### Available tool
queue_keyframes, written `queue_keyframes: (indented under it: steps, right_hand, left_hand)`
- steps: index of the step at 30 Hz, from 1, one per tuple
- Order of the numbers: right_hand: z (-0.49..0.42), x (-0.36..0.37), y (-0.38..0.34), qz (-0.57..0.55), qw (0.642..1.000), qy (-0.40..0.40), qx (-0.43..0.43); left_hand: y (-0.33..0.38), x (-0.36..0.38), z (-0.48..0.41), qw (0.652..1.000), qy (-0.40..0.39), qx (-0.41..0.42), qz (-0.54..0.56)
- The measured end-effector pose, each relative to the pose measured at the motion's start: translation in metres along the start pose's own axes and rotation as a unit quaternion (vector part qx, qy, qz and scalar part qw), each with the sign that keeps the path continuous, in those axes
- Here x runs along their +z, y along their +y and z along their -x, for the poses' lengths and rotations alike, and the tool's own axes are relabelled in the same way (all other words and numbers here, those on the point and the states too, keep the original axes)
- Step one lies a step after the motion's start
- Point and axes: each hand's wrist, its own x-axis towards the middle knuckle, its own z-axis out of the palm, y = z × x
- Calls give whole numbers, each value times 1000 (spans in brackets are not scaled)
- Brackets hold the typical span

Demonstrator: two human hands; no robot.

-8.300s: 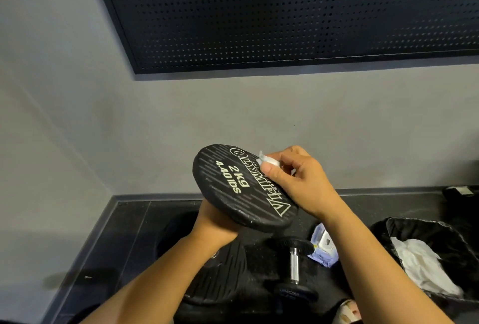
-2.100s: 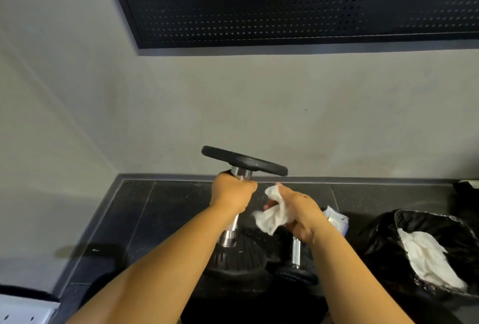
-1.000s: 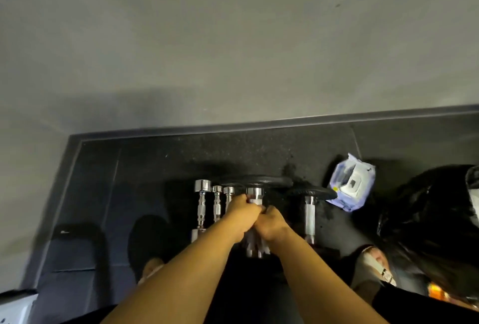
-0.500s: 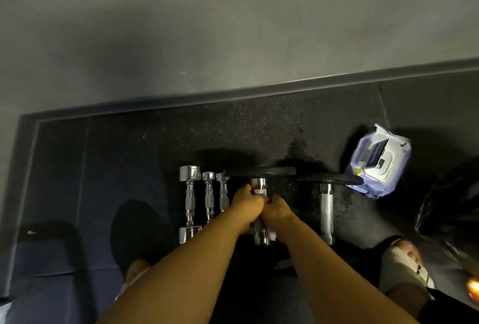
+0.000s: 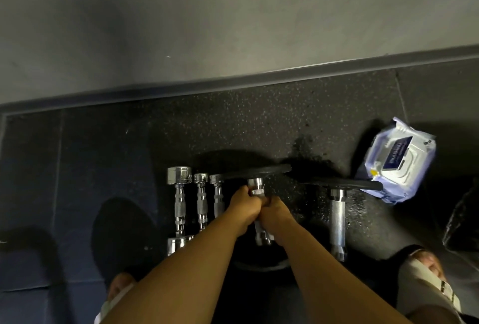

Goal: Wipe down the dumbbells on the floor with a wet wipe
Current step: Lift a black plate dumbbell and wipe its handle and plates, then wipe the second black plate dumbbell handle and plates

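Black-plated chrome-bar dumbbell [image 5: 255,185]: lies on dark speckled rubber floor [image 5: 233,129]; left hand [image 5: 243,204] and right hand [image 5: 275,212] both clenched round its bar (wipe not visible). Likely mid-wipe; second plated dumbbell [image 5: 337,220] and three small chrome dumbbells [image 5: 201,204] look pending.

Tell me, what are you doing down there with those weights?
A person stands over weights on the floor. The left hand and right hand both hold the shiny bar of a black-plate dumbbell. Any wipe is hidden inside them. Three chrome dumbbells lie to its left, a second plated dumbbell and a wet-wipe pack to its right.
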Motion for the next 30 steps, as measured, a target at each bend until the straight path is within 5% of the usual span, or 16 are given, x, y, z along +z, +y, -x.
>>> queue_keyframes:
  steps: [25,30]
  right_hand:
    - [1,-1,2,67,998,-14,-13]
    - [12,-23,8,-55,998,-11,-23]
  left_hand:
    - [-10,2,-8,1000,-8,6,-6]
    - [-9,-5,0,997,27,35,-55]
